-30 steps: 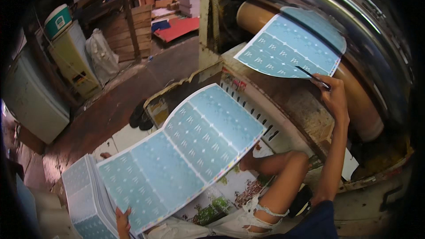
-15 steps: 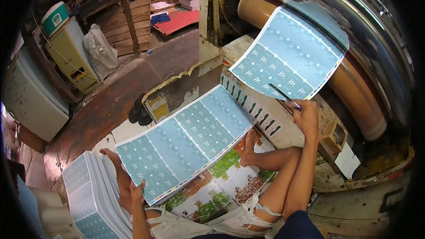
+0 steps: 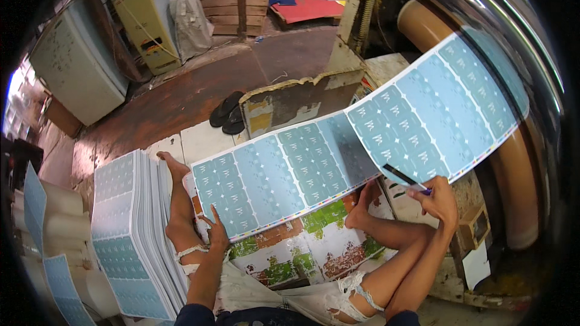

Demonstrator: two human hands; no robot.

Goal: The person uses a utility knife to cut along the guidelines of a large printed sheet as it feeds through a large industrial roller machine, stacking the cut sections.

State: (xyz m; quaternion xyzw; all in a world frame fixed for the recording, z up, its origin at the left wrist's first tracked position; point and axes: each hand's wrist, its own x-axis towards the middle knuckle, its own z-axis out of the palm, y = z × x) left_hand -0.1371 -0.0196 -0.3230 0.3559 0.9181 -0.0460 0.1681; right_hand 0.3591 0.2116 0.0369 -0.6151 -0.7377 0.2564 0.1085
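Note:
A long printed sheet (image 3: 260, 169), blue and teal with white lines, lies slanted in front of me. At its near left corner is my left hand (image 3: 214, 229), fingers apart and touching the edge. A second printed sheet (image 3: 417, 115) hangs curved from the shiny roller at the right, its lower edge overlapping the lying sheet's far end. My right hand (image 3: 438, 202) is closed around a slim, dark, blade-like tool (image 3: 403, 177) with a purple part at the fingers. The tool's dark length lies against the hanging sheet's lower edge.
A tall stack of printed sheets (image 3: 115, 223) stands left of my leg. The large metal roller (image 3: 525, 36) and a brown roller (image 3: 423, 27) fill the right. A worn board (image 3: 296, 102) stands behind the lying sheet, with black sandals (image 3: 228, 111) beside it.
The hanging sheet has come further out of the roller and now overlaps the lying one. My left fingers have spread from a grip on the corner. The view has shifted.

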